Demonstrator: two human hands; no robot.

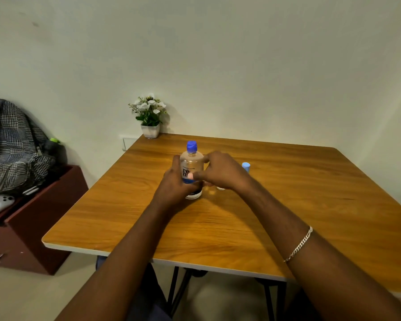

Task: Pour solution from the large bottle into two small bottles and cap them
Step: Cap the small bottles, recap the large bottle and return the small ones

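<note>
- The large bottle point(191, 169) stands upright on the counter point(287, 205), near its middle, with the blue cap point(192, 145) on. In my judgement the pouring has not begun.
- The left hand point(174, 181) is wrapped around the lower body of the large bottle from its left side. The fingers are curled around it and mostly hidden behind; only the thumb side shows.
- The right hand point(220, 172) is just to the right of the large bottle, and its thumb lies across the label. Its other fingers are bent loosely; I cannot tell if they press the bottle or something behind it.
- A small bottle with a light blue cap point(246, 166) stands to the right of the large bottle, half hidden behind the right hand. A pale round base point(220, 187) shows under the right wrist. It may be the second small bottle, but I cannot be sure.
- Risk one: the right wrist hangs over the small things beside the large bottle. If the hand moves sideways without lifting, it could knock them over.
- Risk two: the large bottle is smooth and held low. If the cap is twisted with a weak hold below, the bottle could turn in the hand or tip.
- Risk three: the small bottles have narrow mouths, so a quick tilt of the large bottle could spill solution on the counter.
</note>
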